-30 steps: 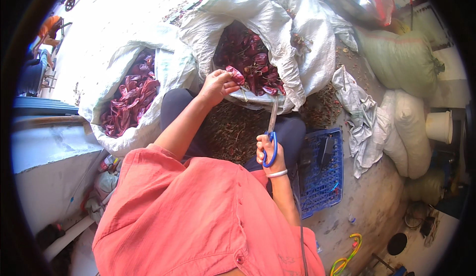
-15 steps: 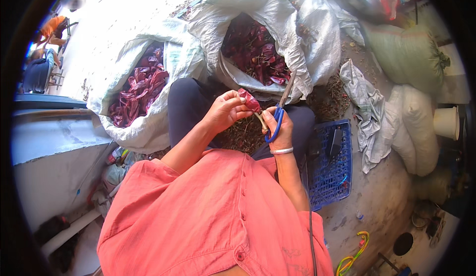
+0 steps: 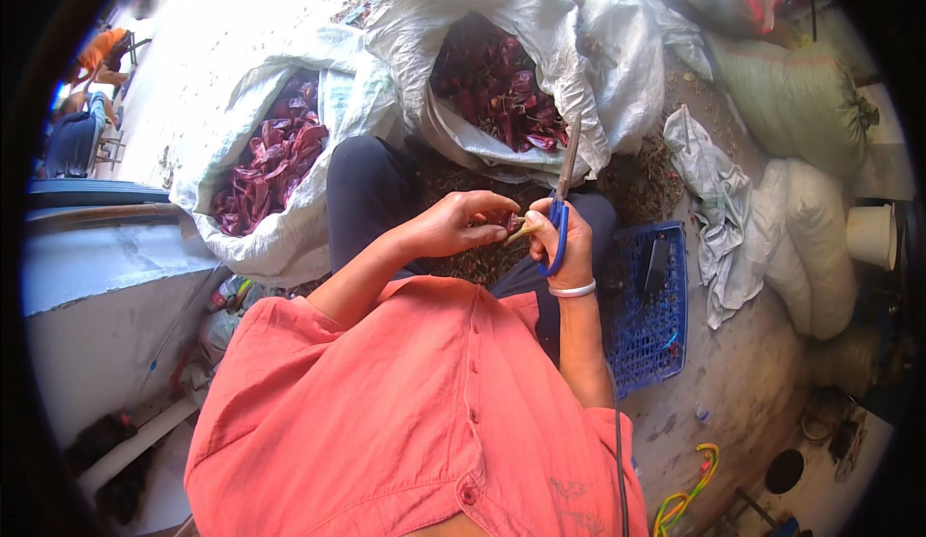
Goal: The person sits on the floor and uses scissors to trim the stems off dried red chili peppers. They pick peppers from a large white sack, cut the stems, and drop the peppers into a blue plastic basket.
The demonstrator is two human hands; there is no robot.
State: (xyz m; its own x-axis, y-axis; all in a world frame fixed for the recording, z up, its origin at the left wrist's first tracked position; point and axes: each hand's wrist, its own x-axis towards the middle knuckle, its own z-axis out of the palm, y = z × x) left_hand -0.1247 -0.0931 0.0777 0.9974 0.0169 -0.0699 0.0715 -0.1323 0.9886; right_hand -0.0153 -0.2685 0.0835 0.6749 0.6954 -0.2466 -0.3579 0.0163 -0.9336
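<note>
My right hand (image 3: 571,251) is closed round the blue handles of a pair of scissors (image 3: 557,224). The blades point away from me, toward the far sack. Its thumb and fingertips also pinch the pale stem of a dried red chili pepper (image 3: 512,222). From the left, my left hand (image 3: 461,225) curls its thumb and fingers round the pepper's red body, covering most of it. Both hands are over my lap. Beyond them, an open white sack (image 3: 585,65) holds dark red dried peppers; a second white sack (image 3: 359,103) of peppers stands to the left.
On my right lies a blue plastic basket (image 3: 644,344) with a black object (image 3: 657,265) in it. A crumpled white sack (image 3: 709,185), full bulging sacks (image 3: 786,98) and a white bucket (image 3: 871,236) are farther right. People (image 3: 92,103) sit at the far left.
My left hand has closed over the pepper, which showed more before, and moved slightly nearer me. My right hand has shifted a little right with the scissors, whose blades stand more upright.
</note>
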